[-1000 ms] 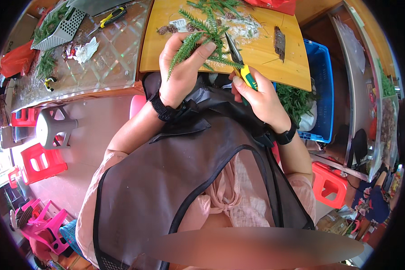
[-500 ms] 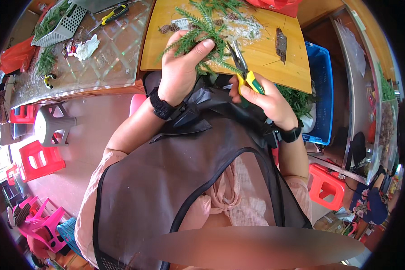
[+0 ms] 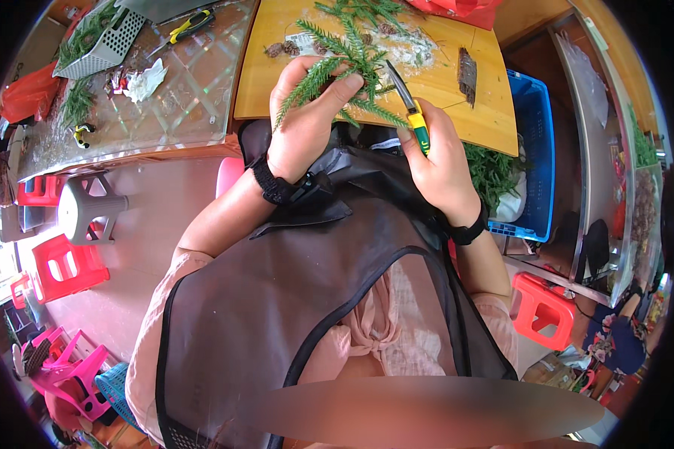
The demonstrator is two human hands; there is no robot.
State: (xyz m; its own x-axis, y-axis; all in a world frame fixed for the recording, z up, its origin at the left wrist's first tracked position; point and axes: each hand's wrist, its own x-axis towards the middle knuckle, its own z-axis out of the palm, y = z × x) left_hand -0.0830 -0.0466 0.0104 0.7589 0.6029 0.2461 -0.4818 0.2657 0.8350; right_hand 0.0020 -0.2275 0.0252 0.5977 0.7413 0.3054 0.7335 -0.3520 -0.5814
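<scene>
Left hand (image 3: 303, 120), fingers curled around a green feathery conifer sprig (image 3: 344, 63); right hand (image 3: 442, 161) closed on yellow-and-green-handled metal snips (image 3: 410, 105), above the yellow wooden board (image 3: 277, 82).

Free room and obstacles around the working area. The near edge of the wooden board (image 3: 277, 90) is occupied by the left hand (image 3: 307, 120), closed around a green sprig (image 3: 337, 63), and by the right hand (image 3: 438, 161), which grips yellow-green scissors (image 3: 412, 112). Bare board lies open to the left of the left hand. Farther back, cones (image 3: 281, 49), white debris (image 3: 412, 51) and a dark strip (image 3: 467, 73) obstruct. Beside the board, the glass table (image 3: 195, 97) carries crumpled tissue (image 3: 144, 78) and a grey basket (image 3: 108, 46); a blue crate (image 3: 535, 150) blocks the right.
</scene>
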